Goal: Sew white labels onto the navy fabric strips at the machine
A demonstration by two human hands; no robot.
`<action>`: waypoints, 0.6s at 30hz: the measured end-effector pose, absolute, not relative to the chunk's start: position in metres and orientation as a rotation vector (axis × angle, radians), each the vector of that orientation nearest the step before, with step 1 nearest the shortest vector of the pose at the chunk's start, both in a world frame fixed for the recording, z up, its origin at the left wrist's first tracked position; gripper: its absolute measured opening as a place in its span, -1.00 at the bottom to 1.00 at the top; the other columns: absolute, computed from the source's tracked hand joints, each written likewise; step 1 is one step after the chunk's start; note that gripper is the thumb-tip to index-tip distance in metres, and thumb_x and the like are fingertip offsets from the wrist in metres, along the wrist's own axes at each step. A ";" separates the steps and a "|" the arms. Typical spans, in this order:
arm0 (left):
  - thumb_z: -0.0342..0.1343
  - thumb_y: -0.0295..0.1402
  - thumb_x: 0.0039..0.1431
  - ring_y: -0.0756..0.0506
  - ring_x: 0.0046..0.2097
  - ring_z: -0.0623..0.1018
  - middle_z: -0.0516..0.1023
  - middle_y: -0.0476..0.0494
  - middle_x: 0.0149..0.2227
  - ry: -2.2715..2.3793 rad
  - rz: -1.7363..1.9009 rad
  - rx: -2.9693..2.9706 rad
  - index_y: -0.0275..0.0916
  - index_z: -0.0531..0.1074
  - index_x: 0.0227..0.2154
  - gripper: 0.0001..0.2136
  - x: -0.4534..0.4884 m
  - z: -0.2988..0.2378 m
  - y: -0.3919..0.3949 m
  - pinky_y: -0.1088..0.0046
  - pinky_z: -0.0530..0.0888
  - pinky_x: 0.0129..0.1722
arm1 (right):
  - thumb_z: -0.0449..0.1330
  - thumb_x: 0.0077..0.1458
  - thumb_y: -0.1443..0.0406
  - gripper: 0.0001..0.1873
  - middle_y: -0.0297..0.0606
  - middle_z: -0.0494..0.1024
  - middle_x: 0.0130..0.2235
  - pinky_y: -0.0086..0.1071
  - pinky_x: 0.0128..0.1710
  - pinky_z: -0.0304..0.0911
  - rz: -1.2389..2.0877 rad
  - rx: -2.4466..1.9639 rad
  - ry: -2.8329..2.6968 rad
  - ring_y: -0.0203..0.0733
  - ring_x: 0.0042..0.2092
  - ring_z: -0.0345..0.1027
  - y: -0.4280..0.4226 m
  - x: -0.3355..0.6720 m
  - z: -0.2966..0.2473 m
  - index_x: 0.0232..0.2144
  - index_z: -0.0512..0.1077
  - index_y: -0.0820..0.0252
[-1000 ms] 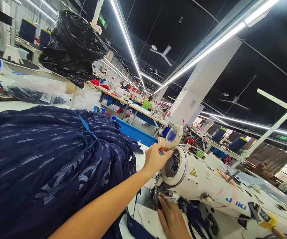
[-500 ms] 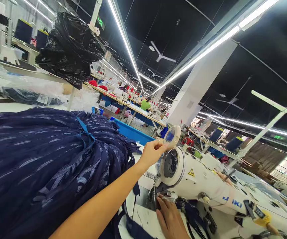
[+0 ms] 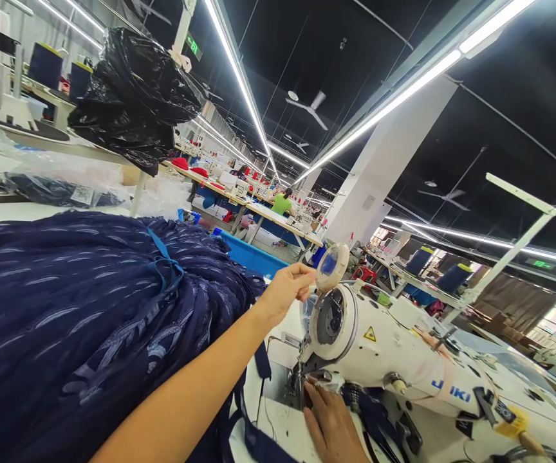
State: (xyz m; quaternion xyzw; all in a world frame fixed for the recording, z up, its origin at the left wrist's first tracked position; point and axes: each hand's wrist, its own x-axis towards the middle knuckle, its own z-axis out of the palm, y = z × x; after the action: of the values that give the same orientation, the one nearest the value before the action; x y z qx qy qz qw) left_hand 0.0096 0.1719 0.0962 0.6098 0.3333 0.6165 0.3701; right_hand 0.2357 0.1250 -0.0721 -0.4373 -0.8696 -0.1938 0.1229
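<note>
A white sewing machine (image 3: 403, 360) with a round end face (image 3: 332, 318) stands at the right. From that face a clear round cover (image 3: 332, 267) is swung up. My left hand (image 3: 285, 292) is at the cover's left edge, thumb and fingers pinched together; anything between the fingertips is too small to make out. Low by the needle and presser foot (image 3: 293, 381), my right hand (image 3: 333, 421) lies on the machine bed with fingers stretched out. The machine head partly hides its fingertips. A dark blue fabric strip (image 3: 263, 444) hangs at the bed's front.
A big tied bundle of navy patterned fabric (image 3: 89, 308) fills the left side. Behind it stand a black plastic bag (image 3: 136, 96) on a post and a blue bin (image 3: 253, 252). A person in green (image 3: 282, 203) sits at machines further back. Thread cones (image 3: 454, 278) stand at the right.
My left hand has drawn back slightly to the left, from overlapping the clear cover to its edge. The cover stays swung up. My right hand has hardly moved.
</note>
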 end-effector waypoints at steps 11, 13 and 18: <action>-0.05 -0.55 -0.06 -0.26 0.21 -0.06 0.02 -0.34 0.19 1.953 2.095 1.906 -0.30 0.20 0.02 -0.52 -0.018 0.113 0.155 -0.04 -0.17 0.08 | -0.08 0.11 0.26 -0.64 -0.09 0.45 -0.17 -0.26 -0.23 0.29 -0.621 -1.338 -2.431 -0.05 -0.13 0.31 0.116 0.224 -0.070 -0.05 0.27 0.22; -0.04 -0.52 -0.05 -0.21 0.19 0.05 0.12 -0.26 0.15 1.761 2.029 1.946 -0.24 0.22 0.00 -0.54 -0.009 0.115 0.150 0.02 -0.09 0.10 | -0.09 0.11 0.27 -0.64 -0.09 0.44 -0.16 -0.23 -0.20 0.26 -0.594 -1.378 -2.406 -0.04 -0.11 0.29 0.112 0.220 -0.067 -0.05 0.27 0.22; -0.05 -0.47 -0.02 -0.08 -0.05 0.38 0.40 -0.16 -0.07 1.234 1.836 1.391 -0.25 0.31 -0.13 -0.68 0.018 0.099 0.145 0.39 0.26 -0.05 | -0.09 0.11 0.29 -0.64 -0.08 0.44 -0.18 -0.16 -0.18 0.21 -0.523 -1.397 -2.413 -0.04 -0.15 0.29 0.108 0.216 -0.058 -0.06 0.28 0.23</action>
State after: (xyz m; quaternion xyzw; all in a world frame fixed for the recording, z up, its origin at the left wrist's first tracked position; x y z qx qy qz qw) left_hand 0.0180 0.1451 0.0987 0.5139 0.4557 0.6783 0.2610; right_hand 0.2164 0.1080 -0.0580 -0.4867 -0.8407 -0.1822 0.1519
